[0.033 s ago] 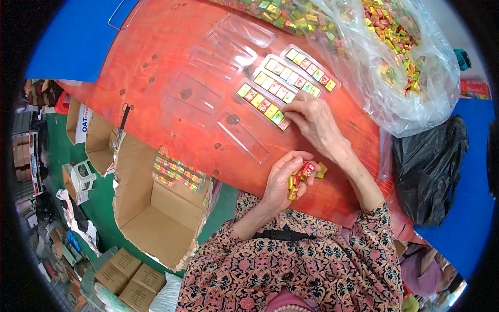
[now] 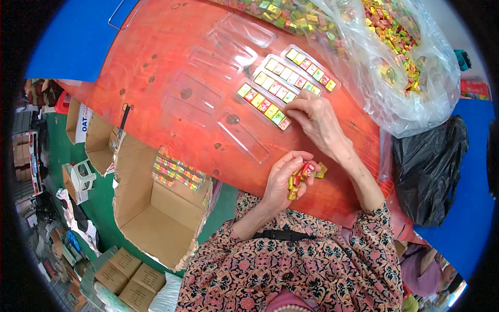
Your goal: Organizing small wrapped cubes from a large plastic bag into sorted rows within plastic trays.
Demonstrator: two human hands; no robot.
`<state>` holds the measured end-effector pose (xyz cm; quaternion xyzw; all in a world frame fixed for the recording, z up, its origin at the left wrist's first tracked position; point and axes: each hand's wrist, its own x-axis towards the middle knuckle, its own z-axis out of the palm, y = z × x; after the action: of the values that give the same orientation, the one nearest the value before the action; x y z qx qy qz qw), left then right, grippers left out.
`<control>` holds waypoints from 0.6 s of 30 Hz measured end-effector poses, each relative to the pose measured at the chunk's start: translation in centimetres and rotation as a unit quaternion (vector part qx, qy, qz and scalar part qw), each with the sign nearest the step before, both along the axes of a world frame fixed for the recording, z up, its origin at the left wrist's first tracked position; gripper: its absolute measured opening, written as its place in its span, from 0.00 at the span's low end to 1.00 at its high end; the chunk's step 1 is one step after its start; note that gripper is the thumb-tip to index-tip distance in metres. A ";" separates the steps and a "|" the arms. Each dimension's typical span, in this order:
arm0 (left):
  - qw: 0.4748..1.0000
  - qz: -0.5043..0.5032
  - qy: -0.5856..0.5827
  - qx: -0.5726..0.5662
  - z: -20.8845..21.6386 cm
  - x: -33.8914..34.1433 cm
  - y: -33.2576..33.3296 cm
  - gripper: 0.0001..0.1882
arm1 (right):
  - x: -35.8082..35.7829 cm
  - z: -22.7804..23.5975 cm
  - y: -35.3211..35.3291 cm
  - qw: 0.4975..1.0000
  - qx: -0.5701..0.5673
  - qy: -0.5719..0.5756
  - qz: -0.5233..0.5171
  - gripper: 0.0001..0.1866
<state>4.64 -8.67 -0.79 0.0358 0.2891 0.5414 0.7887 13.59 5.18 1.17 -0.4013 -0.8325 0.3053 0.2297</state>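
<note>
My left hand (image 2: 283, 179) is cupped around several small wrapped candies (image 2: 295, 185) in red and yellow, close to the table's near edge. One yellow candy (image 2: 322, 170) shows just beyond its fingertips. Over the trays, my right hand (image 2: 317, 119) has thumb and fingers pressed together; whatever is between them is hidden. Its fingertips hover by the lower end of the nearest filled tray (image 2: 262, 106), a clear plastic strip with candies in a row. Other filled trays, among them the far one (image 2: 311, 68), lie beside it, partly covered by the right hand.
Empty clear trays (image 2: 241, 138) lie left of the filled ones on the red table (image 2: 156, 67). A large clear bag (image 2: 426, 104) of candies stands at far right, above a black plastic bag (image 2: 431, 171). An open cardboard box (image 2: 161, 229) sits below the table's left edge.
My right hand has drawn slightly to the right, off the end of the nearest filled tray, so its last candy shows more fully. My left hand stays put.
</note>
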 end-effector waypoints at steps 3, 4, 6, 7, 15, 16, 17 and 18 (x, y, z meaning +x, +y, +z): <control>1.000 0.002 0.005 0.003 -0.1 -0.1 -0.1 0.14 | 0.4 0.5 0.4 1.000 -0.003 0.006 -0.023 0.04; 1.000 0.001 0.004 0.003 -0.2 -0.2 -0.1 0.14 | 0.5 0.6 0.3 1.000 0.001 0.002 -0.024 0.04; 1.000 -0.002 0.007 0.004 -0.2 -0.2 -0.1 0.14 | 0.4 0.5 0.0 1.000 0.005 -0.002 -0.024 0.04; 1.000 -0.003 0.007 0.005 -0.3 -0.1 -0.1 0.14 | 0.3 0.1 -0.3 1.000 0.004 0.015 -0.013 0.04; 1.000 -0.002 0.000 0.003 -0.1 0.0 0.0 0.13 | -0.5 -1.2 -1.5 0.997 0.068 -0.036 0.013 0.09; 1.000 -0.002 0.001 0.003 -0.1 0.0 0.0 0.13 | -0.6 -1.3 -1.5 0.997 0.069 -0.036 0.013 0.09; 1.000 -0.001 0.004 0.003 -0.1 0.0 0.0 0.13 | -0.6 -1.3 -1.5 0.997 0.070 -0.042 0.015 0.10; 1.000 0.000 0.007 0.004 -0.1 -0.1 -0.1 0.12 | -0.7 -1.3 -1.5 0.996 0.072 -0.048 0.017 0.11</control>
<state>4.59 -8.72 -0.91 0.0426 0.2927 0.5420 0.7866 12.92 3.68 -0.12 -0.3841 -0.8689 0.2287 0.2125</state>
